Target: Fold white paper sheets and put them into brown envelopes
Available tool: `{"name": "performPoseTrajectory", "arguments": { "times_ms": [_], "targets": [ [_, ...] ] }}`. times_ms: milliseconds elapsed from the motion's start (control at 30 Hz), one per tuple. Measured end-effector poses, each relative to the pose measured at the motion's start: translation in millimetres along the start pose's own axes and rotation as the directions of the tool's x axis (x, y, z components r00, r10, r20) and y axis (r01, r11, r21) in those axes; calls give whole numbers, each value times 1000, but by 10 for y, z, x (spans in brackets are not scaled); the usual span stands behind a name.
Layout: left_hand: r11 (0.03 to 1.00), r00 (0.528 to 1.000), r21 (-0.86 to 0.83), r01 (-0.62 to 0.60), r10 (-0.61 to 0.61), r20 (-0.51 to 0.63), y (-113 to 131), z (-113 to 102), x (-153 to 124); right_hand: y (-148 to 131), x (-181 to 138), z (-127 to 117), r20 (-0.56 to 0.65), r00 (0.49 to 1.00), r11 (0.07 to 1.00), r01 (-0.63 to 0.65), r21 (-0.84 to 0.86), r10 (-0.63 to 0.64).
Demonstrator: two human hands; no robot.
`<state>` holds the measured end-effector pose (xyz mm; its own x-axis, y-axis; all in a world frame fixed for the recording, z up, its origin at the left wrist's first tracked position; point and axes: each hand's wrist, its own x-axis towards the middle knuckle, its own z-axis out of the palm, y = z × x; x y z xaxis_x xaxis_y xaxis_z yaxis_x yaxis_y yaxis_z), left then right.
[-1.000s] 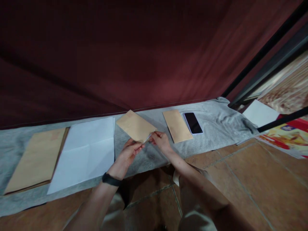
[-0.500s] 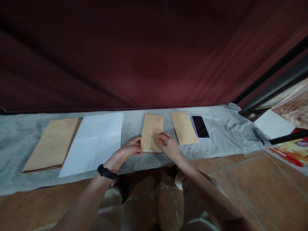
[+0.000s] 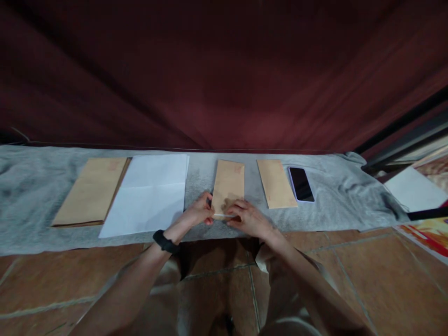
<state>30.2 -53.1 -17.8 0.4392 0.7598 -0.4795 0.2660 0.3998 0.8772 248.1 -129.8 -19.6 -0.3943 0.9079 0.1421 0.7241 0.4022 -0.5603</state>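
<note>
A brown envelope lies flat on the grey cloth, its long side pointing away from me. My left hand, with a black band on the wrist, pinches the envelope's near left corner. My right hand rests with curled fingers on its near edge, where a thin white strip shows. A second brown envelope lies just to the right, with a dark phone beside it.
Left of my hands lies a creased white sheet, and beyond it a stack of larger brown envelopes. A dark red curtain hangs behind the cloth. Brown floor tiles run in front. White paper and a colourful print lie at the far right.
The envelope was held up at an angle a second ago; it now lies flat and straight on the cloth. Both hands have come down to its near end.
</note>
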Motion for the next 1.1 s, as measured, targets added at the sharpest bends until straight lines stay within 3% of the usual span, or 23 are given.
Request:
{"name": "performPoseTrajectory", "arguments": {
  "times_ms": [100,200,300,367,467,567,733,900,1100],
  "targets": [
    [1000,999,9,29,-29,27,-12,-8,-9,-29,-20,15,19,1000,996,5,-94,-4],
    [997,999,83,8,-4,-44,-11,-20,-22,-47,-22,12,32,999,989,11,-145,-6],
    [939,964,332,-94,169,-206,25,-30,-38,-68,-24,2,34,999,980,12,-197,-6],
    [859,916,475,-192,330,-227,61,-26,-52,-80,-29,1,29,1000,978,6,-209,0],
    [757,883,509,-410,470,12,91,10,-81,-86,-34,8,23,1000,983,3,-182,2],
    [665,839,521,-535,490,237,72,61,-103,-78,-31,14,12,1000,989,-2,-148,4],
    [585,842,619,-524,468,270,25,92,-91,-40,-26,0,25,999,989,-25,-149,29],
    [614,878,652,-445,442,183,14,99,-84,18,-41,-13,21,992,984,-121,-131,125],
    [600,885,699,-388,456,100,-30,142,-89,53,-42,-9,10,979,971,-202,-125,205]
  ]
}}
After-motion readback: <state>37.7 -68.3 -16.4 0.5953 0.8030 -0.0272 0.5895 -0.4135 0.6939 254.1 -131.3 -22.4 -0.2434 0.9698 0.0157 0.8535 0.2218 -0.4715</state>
